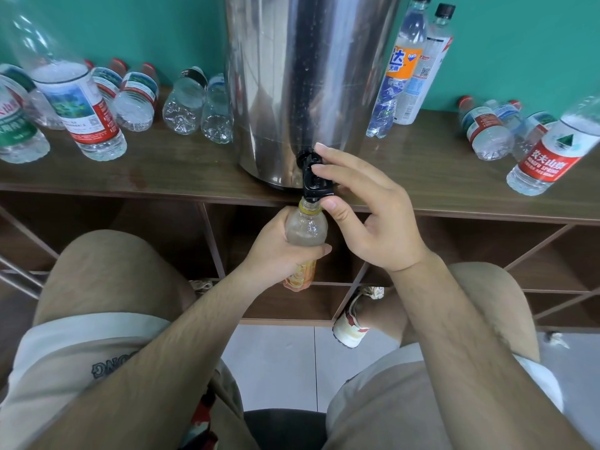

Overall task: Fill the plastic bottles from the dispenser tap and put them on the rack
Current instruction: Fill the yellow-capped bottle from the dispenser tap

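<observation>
Item in hand: one small plastic bottle (306, 230) with an orange label, uncapped and held upright in my left hand (282, 254). My fingers wrap round its middle, and its mouth sits directly under the black tap (312, 178). My right hand (367, 219) pinches the tap, forefinger over the top, thumb beside the spout. The tap projects from the steel dispenser (308, 86), which stands on top of the wooden rack (422, 190). Left of the dispenser: clear bottles (185, 102), most lying on their sides. Right: two tall bottles (401, 69) standing at the far wall, more lying beyond, and one red-labelled bottle (552, 154) near the front edge.
</observation>
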Action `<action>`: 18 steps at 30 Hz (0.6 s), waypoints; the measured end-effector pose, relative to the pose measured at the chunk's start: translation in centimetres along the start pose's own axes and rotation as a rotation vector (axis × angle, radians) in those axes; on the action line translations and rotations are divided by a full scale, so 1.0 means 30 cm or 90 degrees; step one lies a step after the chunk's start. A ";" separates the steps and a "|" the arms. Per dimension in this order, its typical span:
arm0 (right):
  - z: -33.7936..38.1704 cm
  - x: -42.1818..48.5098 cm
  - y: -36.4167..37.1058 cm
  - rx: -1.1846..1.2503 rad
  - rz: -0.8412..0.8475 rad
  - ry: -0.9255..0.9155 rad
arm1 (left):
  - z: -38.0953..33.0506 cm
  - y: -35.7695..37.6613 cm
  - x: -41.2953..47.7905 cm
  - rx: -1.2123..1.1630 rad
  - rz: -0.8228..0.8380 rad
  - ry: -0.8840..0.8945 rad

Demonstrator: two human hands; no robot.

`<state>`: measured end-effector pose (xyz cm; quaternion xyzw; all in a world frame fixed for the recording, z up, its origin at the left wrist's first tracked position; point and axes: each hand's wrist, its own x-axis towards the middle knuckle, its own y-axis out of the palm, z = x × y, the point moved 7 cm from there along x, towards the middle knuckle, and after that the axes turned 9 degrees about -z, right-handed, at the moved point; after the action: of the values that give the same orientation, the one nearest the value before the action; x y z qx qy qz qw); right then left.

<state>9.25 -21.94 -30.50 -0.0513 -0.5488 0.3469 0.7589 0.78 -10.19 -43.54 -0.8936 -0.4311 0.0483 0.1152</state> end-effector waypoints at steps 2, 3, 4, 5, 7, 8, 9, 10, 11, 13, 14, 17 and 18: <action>-0.002 -0.002 0.001 0.006 0.001 0.004 | 0.001 -0.001 0.000 0.002 -0.004 -0.001; -0.003 -0.003 0.002 0.007 0.001 0.005 | 0.001 0.000 0.001 0.005 -0.004 -0.001; -0.003 -0.003 0.003 0.005 0.000 0.002 | 0.000 0.000 0.002 0.006 -0.002 0.000; -0.003 -0.002 0.004 0.000 -0.004 -0.005 | 0.001 0.001 0.003 0.007 -0.001 0.000; 0.001 0.001 0.007 -0.018 -0.016 -0.031 | 0.004 0.001 0.003 0.010 -0.002 -0.002; 0.002 0.001 0.010 -0.024 -0.019 -0.041 | 0.006 0.001 0.003 0.011 -0.001 -0.004; 0.002 0.002 0.013 -0.026 -0.018 -0.045 | 0.007 0.002 0.003 0.011 0.000 -0.004; 0.001 0.002 0.014 -0.026 -0.016 -0.045 | 0.008 0.003 0.004 0.012 0.000 -0.004; 0.001 0.001 0.015 -0.025 -0.014 -0.043 | 0.008 0.004 0.005 0.013 0.001 -0.004; 0.000 0.000 0.013 -0.025 -0.015 -0.041 | 0.008 0.007 0.007 0.016 0.006 -0.004; 0.001 -0.001 0.013 -0.025 -0.016 -0.040 | 0.008 0.008 0.007 0.019 0.009 -0.004; 0.003 0.000 0.011 -0.019 -0.019 -0.039 | 0.016 0.009 0.001 0.018 0.008 -0.011; 0.003 0.000 0.010 -0.019 -0.020 -0.039 | 0.019 0.009 -0.002 0.016 0.006 -0.014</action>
<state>9.03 -21.74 -30.60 -0.0430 -0.5778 0.3282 0.7461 0.83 -10.31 -44.15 -0.8935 -0.4276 0.0642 0.1211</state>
